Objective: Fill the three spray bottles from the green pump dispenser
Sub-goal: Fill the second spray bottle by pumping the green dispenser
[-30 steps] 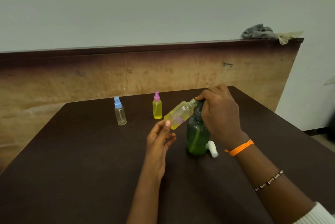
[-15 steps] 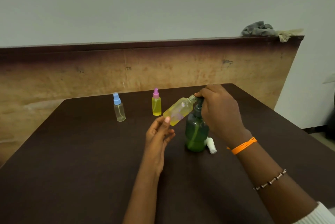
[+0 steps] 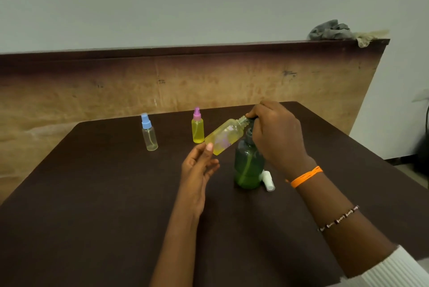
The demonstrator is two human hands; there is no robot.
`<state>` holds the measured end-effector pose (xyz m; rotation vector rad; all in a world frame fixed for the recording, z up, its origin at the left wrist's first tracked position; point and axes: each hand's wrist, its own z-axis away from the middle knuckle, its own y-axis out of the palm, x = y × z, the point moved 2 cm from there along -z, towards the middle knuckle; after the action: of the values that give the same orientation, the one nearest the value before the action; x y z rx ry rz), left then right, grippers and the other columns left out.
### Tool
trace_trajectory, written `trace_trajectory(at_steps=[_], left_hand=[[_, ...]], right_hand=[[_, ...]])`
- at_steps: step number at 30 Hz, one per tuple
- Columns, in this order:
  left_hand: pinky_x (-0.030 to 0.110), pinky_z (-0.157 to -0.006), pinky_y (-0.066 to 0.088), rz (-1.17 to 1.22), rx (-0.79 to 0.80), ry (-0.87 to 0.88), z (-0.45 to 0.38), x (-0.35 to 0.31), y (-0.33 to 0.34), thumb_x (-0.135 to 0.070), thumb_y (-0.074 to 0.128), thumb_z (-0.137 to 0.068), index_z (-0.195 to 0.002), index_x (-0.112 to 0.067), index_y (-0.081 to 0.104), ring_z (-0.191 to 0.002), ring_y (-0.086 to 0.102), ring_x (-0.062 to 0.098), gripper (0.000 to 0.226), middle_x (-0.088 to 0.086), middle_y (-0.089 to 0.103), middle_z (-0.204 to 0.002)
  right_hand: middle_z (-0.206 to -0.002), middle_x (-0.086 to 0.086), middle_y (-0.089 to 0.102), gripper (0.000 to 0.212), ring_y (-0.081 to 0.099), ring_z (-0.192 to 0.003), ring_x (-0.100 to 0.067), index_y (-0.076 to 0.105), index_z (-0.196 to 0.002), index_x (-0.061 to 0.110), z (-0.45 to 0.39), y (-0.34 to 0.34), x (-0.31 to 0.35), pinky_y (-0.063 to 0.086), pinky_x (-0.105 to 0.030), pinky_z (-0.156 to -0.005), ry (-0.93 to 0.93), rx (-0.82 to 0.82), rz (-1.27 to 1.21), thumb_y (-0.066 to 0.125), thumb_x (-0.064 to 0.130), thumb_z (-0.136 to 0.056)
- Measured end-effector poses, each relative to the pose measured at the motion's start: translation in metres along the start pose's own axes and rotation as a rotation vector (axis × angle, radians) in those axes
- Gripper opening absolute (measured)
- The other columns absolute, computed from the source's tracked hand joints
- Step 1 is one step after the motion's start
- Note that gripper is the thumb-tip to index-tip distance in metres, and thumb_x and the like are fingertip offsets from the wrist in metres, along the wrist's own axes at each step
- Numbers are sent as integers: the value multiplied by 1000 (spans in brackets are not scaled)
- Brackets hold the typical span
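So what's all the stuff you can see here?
Table: one, dark brown, under everything.
Blue-top bottle: one, clear, nearly empty, upright at the far left.
Pink-top bottle: one, full of yellow, upright at the far middle.
Open bottle: one, yellowish, no top, tilted, neck at the pump's spout.
Pump: one, green, upright by the right wrist.
White cap: one, lying right of the pump.
Board: one, tan wood, behind the table.
Rags: grey and beige, on the board's right end.
Left hand: holds the open bottle's base.
Right hand: on the pump head; orange band on the wrist, beads up the arm.
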<state>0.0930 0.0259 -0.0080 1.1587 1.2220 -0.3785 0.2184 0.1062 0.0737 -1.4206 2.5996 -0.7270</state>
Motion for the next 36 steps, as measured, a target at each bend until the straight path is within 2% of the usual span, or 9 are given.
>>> trace_trajectory(at_steps=[5,10,14,17,21,26,30,32,36], left_hand=[[20,-70,53,-8,1,7,-2,3,-2,-34,63,-68,-94,-20,64,-66,57,4,29,-4,60,-82],[21,-71,52,-29,3,-8,2,3,-3,-36,63,-69,-98,-19,63,-70,58,5,34,-2,59,-84],[21,-70,53,-20,6,-5,2,2,-1,-35,63,-69,-97,-19,63,-67,58,5,33,-2,61,-81],[23,-72,52,-18,11,-4,1,3,-1,-35,63,-68,-95,-19,64,-68,58,5,31,-3,61,-82],[22,-71,52,-4,-1,-4,-2,4,-3,-35,62,-69,-95,-19,64,-67,57,5,30,-2,59,-80],[23,-72,52,-18,-1,-26,2,2,-1,-35,62,-70,-96,-19,63,-70,57,7,31,-1,61,-85],[21,-69,53,-7,5,-14,3,1,0,-35,62,-70,-95,-18,64,-70,57,7,30,0,60,-86],[21,-70,53,-11,11,-11,2,2,-1,-36,62,-69,-95,-19,64,-70,57,6,31,-1,60,-87],[21,-71,53,1,19,-17,-2,3,-2,-38,65,-68,-97,-19,65,-70,58,5,35,-1,62,-87]], right_hand=[[-80,-12,62,26,61,-75,-29,67,-86,-1,28,18,0,51,-34,-51,37,-127,-15,42,2,-86],[-73,-7,61,24,59,-70,-25,65,-74,3,17,9,0,45,-29,-47,-16,-83,37,42,3,-80],[-71,-3,64,29,59,-75,-25,66,-70,8,1,0,-1,41,-24,-47,-53,-11,70,37,9,-73],[-74,-4,63,28,56,-77,-24,66,-75,7,9,5,-2,39,-24,-48,-13,-48,49,38,7,-76],[-78,-8,60,26,52,-74,-23,67,-85,2,29,17,-1,45,-31,-50,66,-117,25,41,2,-85],[-75,-5,60,27,51,-75,-21,65,-77,6,15,7,3,38,-25,-46,53,-30,46,39,7,-79],[-80,-4,65,17,54,-90,-25,69,-78,9,-4,-1,8,31,-24,-55,175,92,43,53,2,-77],[-81,-4,65,21,50,-90,-22,69,-81,7,5,3,7,34,-25,-54,189,38,12,49,4,-80],[-86,-6,64,33,46,-78,-18,69,-94,5,33,19,5,42,-29,-52,157,-101,14,39,2,-82]])
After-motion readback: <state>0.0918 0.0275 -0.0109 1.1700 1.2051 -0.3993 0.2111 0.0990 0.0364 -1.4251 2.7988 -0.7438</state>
